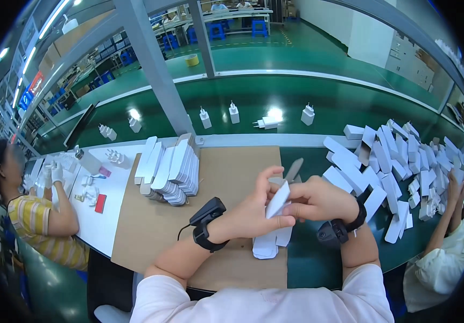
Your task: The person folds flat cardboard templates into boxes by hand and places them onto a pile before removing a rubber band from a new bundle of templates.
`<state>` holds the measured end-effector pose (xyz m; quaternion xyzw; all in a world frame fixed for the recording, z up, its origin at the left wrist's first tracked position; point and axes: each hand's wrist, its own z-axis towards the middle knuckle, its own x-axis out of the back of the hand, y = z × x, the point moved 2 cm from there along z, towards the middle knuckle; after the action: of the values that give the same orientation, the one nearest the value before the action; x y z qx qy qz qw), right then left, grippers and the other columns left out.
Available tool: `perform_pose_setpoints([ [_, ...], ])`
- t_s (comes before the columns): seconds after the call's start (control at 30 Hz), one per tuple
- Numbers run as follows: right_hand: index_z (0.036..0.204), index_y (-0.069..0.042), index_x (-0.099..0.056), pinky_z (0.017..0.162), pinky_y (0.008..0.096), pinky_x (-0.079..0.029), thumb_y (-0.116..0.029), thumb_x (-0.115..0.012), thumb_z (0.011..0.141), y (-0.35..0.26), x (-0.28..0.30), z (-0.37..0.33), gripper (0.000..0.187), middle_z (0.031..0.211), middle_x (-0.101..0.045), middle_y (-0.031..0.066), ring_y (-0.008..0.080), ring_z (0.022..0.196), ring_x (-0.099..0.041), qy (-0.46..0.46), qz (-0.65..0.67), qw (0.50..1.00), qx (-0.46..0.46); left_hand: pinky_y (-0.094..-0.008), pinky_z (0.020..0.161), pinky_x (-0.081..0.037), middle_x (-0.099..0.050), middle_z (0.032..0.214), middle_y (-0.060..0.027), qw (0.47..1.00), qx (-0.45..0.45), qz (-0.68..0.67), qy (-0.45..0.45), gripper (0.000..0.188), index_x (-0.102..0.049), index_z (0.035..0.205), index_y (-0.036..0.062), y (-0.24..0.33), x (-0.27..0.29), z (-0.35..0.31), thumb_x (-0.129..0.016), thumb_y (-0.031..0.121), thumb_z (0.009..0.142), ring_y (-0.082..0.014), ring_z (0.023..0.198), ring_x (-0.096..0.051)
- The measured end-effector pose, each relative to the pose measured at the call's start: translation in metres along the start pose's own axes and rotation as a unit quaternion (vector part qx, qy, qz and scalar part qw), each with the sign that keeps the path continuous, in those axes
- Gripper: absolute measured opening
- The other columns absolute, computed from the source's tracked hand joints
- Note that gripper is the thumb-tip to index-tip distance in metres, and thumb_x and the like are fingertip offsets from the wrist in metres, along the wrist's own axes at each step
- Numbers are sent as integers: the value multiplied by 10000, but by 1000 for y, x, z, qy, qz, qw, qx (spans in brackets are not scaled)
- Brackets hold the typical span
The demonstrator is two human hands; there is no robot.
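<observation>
- From my remote seat, I see the left hand and right hand meet above the brown cardboard sheet, both pinching one flat white carton blank between fingers and thumbs.
- A few more blanks lie directly beneath the hands, on the cardboard's edge.
- A tall stack of flat cartons stands to the left; a heap of folded white boxes spreads on the green table to the right.
- White chargers sit on the green belt beyond.
</observation>
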<state>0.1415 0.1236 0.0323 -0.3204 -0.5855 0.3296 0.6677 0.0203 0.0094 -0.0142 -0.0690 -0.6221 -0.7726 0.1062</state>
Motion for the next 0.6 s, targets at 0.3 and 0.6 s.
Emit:
perform_pose_setpoints([
  [0.3,815,-21,-589,570,262,-441,-158,-689,754,-5,-11,8,180,682,-576,77,174,632,-564,194,-91,973,89,-317,777,-467,-462,1080,-125,981,-134,12,143,832,-113,1276,119,5,13,-2,-740,226,740,-206,954,-543],
  [0.6,935,-27,-545,663,197,-392,-257,-553,893,21,-37,23,234,867,-492,15,60,774,-473,183,273,941,84,-217,700,-421,-468,964,-70,986,-51,-106,120,383,-255,1112,114,5,13,-12,-552,212,892,-99,823,-487],
])
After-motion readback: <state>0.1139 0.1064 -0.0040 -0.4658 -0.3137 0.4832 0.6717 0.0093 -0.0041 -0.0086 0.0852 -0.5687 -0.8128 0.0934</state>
